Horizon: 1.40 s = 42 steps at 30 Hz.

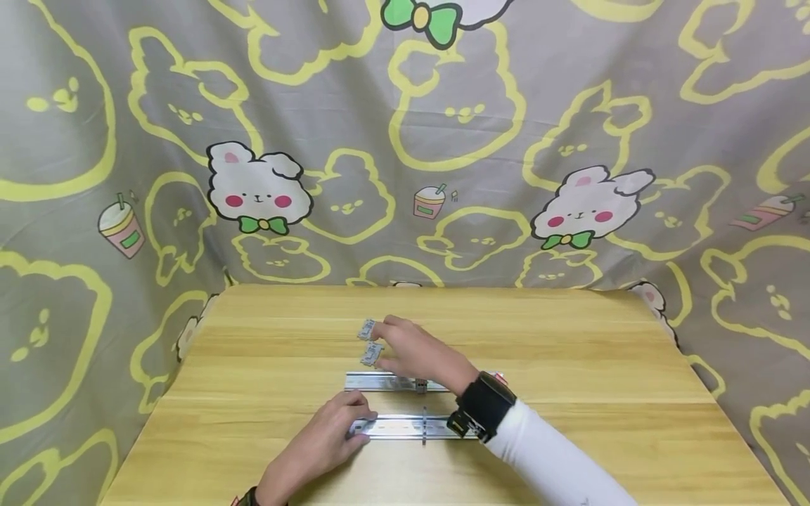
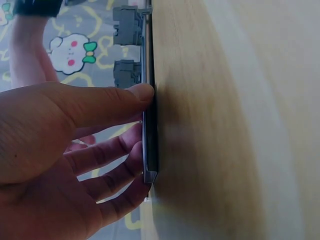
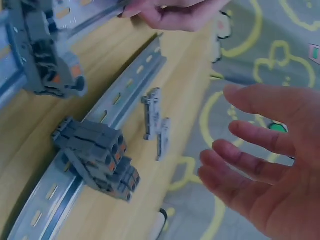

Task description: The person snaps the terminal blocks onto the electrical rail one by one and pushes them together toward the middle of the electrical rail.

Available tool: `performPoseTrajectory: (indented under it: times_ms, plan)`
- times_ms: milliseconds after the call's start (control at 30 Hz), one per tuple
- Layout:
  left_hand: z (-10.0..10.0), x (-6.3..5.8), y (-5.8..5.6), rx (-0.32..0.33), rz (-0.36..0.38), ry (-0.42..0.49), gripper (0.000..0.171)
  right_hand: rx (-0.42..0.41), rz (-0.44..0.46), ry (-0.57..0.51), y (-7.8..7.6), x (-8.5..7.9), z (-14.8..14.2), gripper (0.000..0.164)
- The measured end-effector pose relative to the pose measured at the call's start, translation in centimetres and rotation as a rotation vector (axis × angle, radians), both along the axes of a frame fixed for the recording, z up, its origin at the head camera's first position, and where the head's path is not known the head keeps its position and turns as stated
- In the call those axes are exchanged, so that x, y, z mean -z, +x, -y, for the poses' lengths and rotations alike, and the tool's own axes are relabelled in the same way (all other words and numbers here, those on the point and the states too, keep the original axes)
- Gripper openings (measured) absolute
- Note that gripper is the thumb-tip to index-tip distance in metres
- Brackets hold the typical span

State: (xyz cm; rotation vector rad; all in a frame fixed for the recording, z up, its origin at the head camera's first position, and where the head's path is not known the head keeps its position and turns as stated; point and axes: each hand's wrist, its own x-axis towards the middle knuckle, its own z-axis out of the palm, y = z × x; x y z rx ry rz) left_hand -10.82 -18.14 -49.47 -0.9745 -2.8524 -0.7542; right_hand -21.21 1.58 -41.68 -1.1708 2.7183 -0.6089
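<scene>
- Left wrist view shows the left hand (image 2: 45, 145) pinching the end of the near metal rail (image 2: 151, 150), thumb on one edge, fingers along the other. A firm, even pinch here should stop the rail sliding or tipping.
- Just right of that grip, along the same rail, a clipped-on block (image 1: 424, 425) stands across it; the right forearm is best carried high enough to miss it.
- Beyond the grip lies the far metal rail (image 1: 380, 381), bearing a cluster of grey blocks (image 3: 97, 155).
- Past that rail, the right hand (image 1: 408, 349) hovers with fingers loose and apart, grasping nothing; whether a fingertip touches a block, I cannot tell.
- Just left of those fingers, the nearer loose block (image 1: 371, 353) and the farther loose block (image 1: 366, 329) lie on the wooden table (image 1: 285, 351). They sit close together, so a pinch from two sides of one looks safest; a wide grab could nudge its neighbour.
</scene>
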Motion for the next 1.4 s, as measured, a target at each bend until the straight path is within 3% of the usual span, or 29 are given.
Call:
performPoseTrajectory:
  times_ms: [333,600,1100,1400]
  plan:
    - [0.1,0.1,0.1,0.003,-0.021,-0.003,0.027,0.02,0.022,0.068,-2.1,2.4,2.9,0.026]
    - [0.3,0.2,0.2,0.009,-0.027,-0.008,0.025,0.087,0.015,0.124,-2.6,3.7,4.7,0.026]
    - [0.0,0.0,0.1,0.014,-0.056,0.011,0.026,0.083,-0.069,0.156,-2.5,3.9,5.0,0.022]
    - [0.0,0.0,0.0,0.006,-0.011,0.002,0.026,0.052,-0.069,0.107,-2.1,2.1,3.5,0.031]
